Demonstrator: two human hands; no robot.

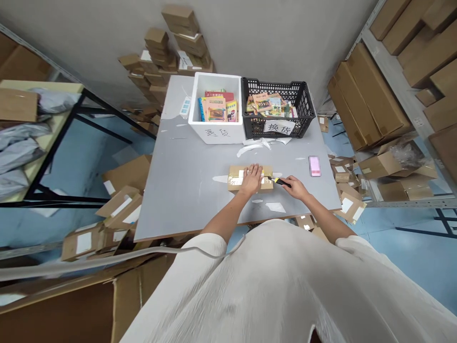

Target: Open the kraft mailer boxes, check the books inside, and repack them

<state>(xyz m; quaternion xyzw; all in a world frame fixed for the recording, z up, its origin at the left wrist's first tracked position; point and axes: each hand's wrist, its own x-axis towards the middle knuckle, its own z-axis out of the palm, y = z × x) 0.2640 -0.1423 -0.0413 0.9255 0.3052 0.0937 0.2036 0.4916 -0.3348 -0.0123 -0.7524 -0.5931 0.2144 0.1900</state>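
Note:
A small cardboard box (234, 173) with a white label and handwriting lies on the grey table (178, 190). My left hand (252, 178) rests flat on top of it, fingers stretched out. At the box's right end, my right hand (294, 186) is closed round a black and yellow utility knife (281, 182). The knife points left, and its tip meets the box's right edge; how deep the blade sits cannot be seen.
Behind the box stand a white foam box (217, 133) and a black plastic crate (306, 119), both holding books. A phone (314, 166) lies at the right. Paper scraps (275, 207) are scattered about. Shelves with cartons (371, 95) flank the right side; opened boxes (123, 207) lie left.

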